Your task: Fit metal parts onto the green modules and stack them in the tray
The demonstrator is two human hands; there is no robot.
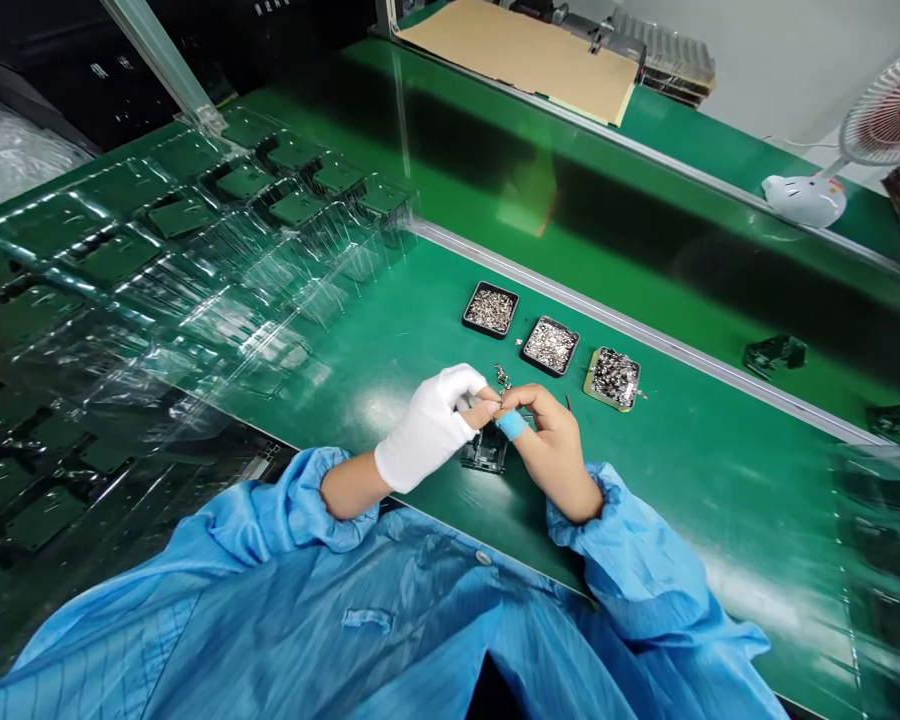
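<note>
My left hand (436, 422), in a white glove with bare fingertips, is closed in a pinch. My right hand (549, 436), with blue tape round the thumb, pinches at the same spot, so the fingertips of both hands meet. What lies between them is too small to make out. Below the hands a dark, clear-edged block-like part (484, 456) rests on the green mat, partly covered by the fingers. A few loose shiny metal pieces (503, 377) lie just beyond the fingertips.
Three small trays of metal parts stand beyond my hands: a left tray (466, 322), a middle tray (526, 355) and a right tray (589, 384). Stacked clear plastic blister trays (270, 330) fill the left side. A metal rail (645, 328) crosses behind. A fan (810, 200) stands far right.
</note>
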